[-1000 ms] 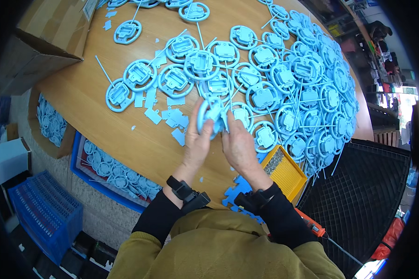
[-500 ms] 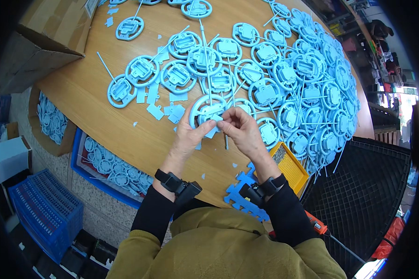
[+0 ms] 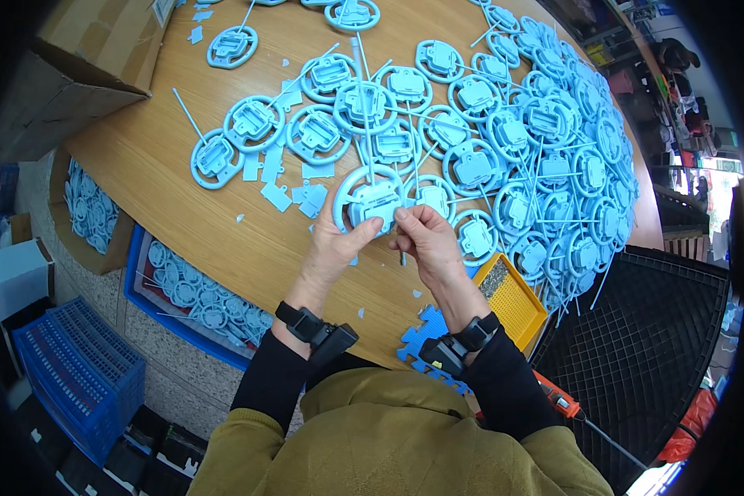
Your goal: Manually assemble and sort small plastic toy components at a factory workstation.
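A light blue plastic toy steering wheel [image 3: 382,201] with a thin stem is held just above the near part of the table. My left hand [image 3: 337,240] grips its left and lower rim, with the thumb pressed on the flat cover plate at its centre. At the right rim, my right hand [image 3: 431,236] has thumb and fingers pinched together against the wheel's edge; its lower fingers are curled. Several more such wheels lie just beyond, among them one wheel [image 3: 317,134] whose centre compartment is uncovered. Loose flat cover plates [image 3: 277,196] are scattered left of my hands.
A large heap of wheels [image 3: 554,165] covers the table's right side. Near my right forearm are a yellow tray [image 3: 517,306] with small metal pieces, a blue foam mat [image 3: 426,331] and an orange power screwdriver [image 3: 564,403]. A cardboard box [image 3: 99,50] stands far left; a blue crate [image 3: 198,289] holds more wheels.
The cover plate, tilted at the wheel's lower edge between my fingers before, now lies flat over its centre. My right hand has shifted slightly down and turned toward the rim.
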Tool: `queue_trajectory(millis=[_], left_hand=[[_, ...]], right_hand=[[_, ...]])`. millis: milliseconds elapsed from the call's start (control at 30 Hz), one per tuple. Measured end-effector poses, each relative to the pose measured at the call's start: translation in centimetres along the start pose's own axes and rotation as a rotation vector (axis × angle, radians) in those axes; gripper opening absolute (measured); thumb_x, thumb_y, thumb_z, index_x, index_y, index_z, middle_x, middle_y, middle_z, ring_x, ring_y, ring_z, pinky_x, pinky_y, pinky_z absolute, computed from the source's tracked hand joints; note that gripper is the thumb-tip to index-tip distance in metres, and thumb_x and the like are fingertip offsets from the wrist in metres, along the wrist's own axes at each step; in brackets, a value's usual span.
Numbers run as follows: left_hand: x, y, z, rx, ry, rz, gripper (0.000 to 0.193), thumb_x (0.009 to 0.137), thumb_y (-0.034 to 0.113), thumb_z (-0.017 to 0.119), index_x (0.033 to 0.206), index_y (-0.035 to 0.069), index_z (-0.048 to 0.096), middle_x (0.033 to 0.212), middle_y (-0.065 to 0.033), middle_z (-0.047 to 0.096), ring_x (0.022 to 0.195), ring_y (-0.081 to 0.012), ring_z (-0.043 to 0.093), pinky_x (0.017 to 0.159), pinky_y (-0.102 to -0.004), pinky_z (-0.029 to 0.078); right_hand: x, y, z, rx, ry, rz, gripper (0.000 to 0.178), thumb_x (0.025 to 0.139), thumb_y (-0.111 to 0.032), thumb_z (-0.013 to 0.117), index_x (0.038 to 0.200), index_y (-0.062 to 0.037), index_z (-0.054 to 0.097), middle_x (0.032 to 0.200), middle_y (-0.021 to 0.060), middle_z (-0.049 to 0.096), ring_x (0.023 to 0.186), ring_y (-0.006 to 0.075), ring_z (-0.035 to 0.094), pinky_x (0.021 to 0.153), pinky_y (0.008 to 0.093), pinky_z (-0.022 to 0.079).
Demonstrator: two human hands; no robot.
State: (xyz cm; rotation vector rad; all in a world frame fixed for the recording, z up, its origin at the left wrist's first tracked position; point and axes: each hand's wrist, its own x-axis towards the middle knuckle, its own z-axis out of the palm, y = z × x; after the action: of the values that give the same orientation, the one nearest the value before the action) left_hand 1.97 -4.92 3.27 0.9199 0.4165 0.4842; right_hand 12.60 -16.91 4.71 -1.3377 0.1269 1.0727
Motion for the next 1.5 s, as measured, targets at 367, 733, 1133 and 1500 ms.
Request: queue_trajectory(millis=[367,733,1133,1500], left_hand=[[1.3,-1.4,1.7,0.307,0.008,-0.002,0.056,0.077,0.018,0.073,0.124,-0.004,0.050,0.112,-0.0122,0.061,0.100,-0.0175,0.059,0.085,-0.0317,0.049],[1.3,-3.6,2.6,0.570,-0.007,-0.141,0.060,0.079,0.005,0.071,0.135,0.006,0.048,0.096,-0.0009,0.056,0.071,-0.0037,0.051,0.060,-0.0177,0.042],[-5.2,-2.9,-4.1,0.575,0.245,-0.055,0.039,0.085,0.006,0.065,0.123,0.004,0.056,0.084,-0.0011,0.057,0.064,-0.0044,0.050,0.056,-0.0202,0.042],[-4.3,-2.1,2.8,0.542,0.080,0.257,0.054,0.089,0.017,0.064,0.137,0.008,0.042,0.113,-0.0060,0.058,0.097,-0.0133,0.057,0.078,-0.0278,0.050]], right_hand=[[-0.6,-1.3,-1.9,-0.130,-0.016,-0.190,0.037,0.089,-0.020,0.067,0.116,0.0002,0.053,0.100,0.0028,0.063,0.089,0.0090,0.057,0.077,0.0244,0.047],[-0.6,-12.0,-14.3,-0.369,0.316,-0.656,0.047,0.085,-0.020,0.070,0.124,-0.0040,0.051,0.118,0.0109,0.058,0.100,0.0223,0.059,0.085,0.0336,0.050],[11.2,-24.2,-19.6,-1.925,0.580,-0.910,0.064,0.071,-0.040,0.074,0.126,-0.0123,0.056,0.123,0.0153,0.057,0.113,0.0350,0.052,0.096,0.0438,0.043],[1.4,-3.1,-7.7,-0.862,0.150,-0.309,0.048,0.084,-0.031,0.069,0.120,-0.0017,0.054,0.100,0.0071,0.060,0.084,0.0183,0.058,0.073,0.0304,0.050]])
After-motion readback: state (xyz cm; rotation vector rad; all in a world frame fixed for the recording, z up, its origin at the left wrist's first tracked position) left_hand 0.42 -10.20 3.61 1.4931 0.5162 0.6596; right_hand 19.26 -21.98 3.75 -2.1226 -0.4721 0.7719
